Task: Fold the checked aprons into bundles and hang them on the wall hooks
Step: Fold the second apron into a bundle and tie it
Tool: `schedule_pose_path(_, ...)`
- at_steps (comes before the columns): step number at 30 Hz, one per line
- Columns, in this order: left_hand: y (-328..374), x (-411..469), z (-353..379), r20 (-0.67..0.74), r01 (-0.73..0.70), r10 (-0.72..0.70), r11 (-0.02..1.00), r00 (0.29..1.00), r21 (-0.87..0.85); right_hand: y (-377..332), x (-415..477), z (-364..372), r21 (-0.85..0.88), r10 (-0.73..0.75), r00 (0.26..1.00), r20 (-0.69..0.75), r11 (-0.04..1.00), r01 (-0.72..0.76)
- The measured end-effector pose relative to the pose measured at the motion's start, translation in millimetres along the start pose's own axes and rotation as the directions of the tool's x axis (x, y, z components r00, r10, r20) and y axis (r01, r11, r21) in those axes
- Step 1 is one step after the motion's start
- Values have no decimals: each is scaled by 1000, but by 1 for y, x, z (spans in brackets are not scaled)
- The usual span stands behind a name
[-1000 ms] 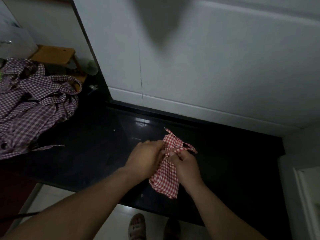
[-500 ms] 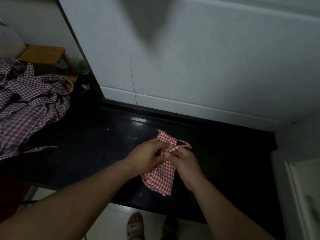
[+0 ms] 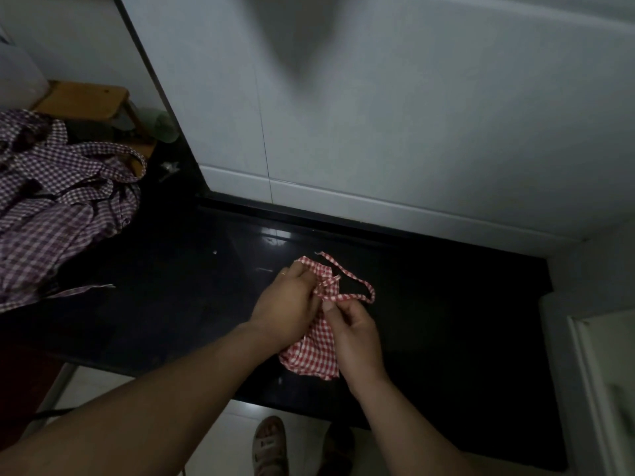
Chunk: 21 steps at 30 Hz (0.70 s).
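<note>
Red checked apron [image 3: 314,355] is folded into a small bundle and sits on the black glossy surface [image 3: 154,304], near its front edge, right of centre. Left hand [image 3: 288,304] has fingers curled round the bundle's top end and grips it. Right hand [image 3: 354,334] is just beside the left, pinching the apron's tie strap [image 3: 359,286] between thumb and fingertips. The strap makes a loose loop off to the right of the hands and lies on the surface; a short loose end sticks up behind the bundle. The bundle's lower part shows between the two wrists.

Pile of purple checked aprons [image 3: 51,207] lies unfolded at the far left of the surface, well apart from the hands, straps trailing. Wooden stool [image 3: 86,101] is behind the pile. White tiled wall [image 3: 412,132] rises behind the surface. A sandalled foot [image 3: 269,444] on pale floor shows at the bottom. Dim light; can't tell whether the strap is knotted.
</note>
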<state>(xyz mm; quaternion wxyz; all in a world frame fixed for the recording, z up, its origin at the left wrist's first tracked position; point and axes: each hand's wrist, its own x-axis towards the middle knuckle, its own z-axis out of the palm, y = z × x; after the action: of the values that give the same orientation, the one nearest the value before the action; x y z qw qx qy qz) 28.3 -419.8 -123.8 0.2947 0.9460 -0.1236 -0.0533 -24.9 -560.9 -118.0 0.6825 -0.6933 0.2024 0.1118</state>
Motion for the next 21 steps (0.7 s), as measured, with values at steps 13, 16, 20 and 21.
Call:
schedule_pose_path(13, -8, -16, 5, -7, 74, -84, 912, 996, -403, -12, 9, 16, 121, 105, 992, -66, 988, -96)
schedule_pose_path(16, -8, -16, 2, 12, 91, -94, 911, 996, -402, -10, 11, 15, 100, 122, 991, -47, 988, -117)
schedule_pose_path(20, -6, -15, -8, 119, 178, -135, 839, 984, -515, -6, 12, 16, 49, 107, 992, -62, 993, -104)
schedule_pose_path(21, -6, -13, -10, 130, 191, -144, 829, 981, -526, -5, 12, 17, 37, 98, 993, -62, 995, -96)
